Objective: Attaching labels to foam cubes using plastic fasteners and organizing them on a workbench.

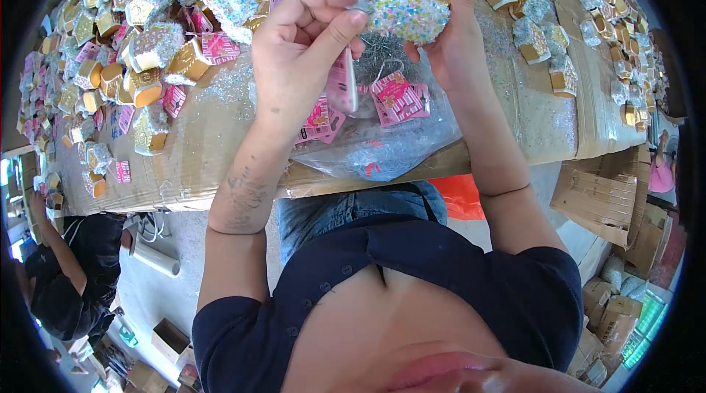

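Note:
My right hand (457, 55) is closed around an ornament (408, 11), with the thumb over its gold base and fingers beneath. White, blue and yellow beads cover its rounded part. At its small silvery cap, my left hand (312, 40) pinches thumb against forefinger. A pink hang tag (342, 84) dangles below those fingers; its loop is too fine to make out. Under both hands lies a clear plastic bag (434, 128) with loose pink tags (397, 99) on it, one with a white string loop. A bundle of thin wire-like strands (382, 51) shows between my hands.
Gold-based glittery ornaments (151, 47) are heaped on the left, some with pink tags; more ornaments (540, 40) lie at right. Brown cardboard (529, 121) sprinkled with glitter covers the table. Cardboard boxes (599, 194) stand at lower right. Another person (77, 268) works at lower left.

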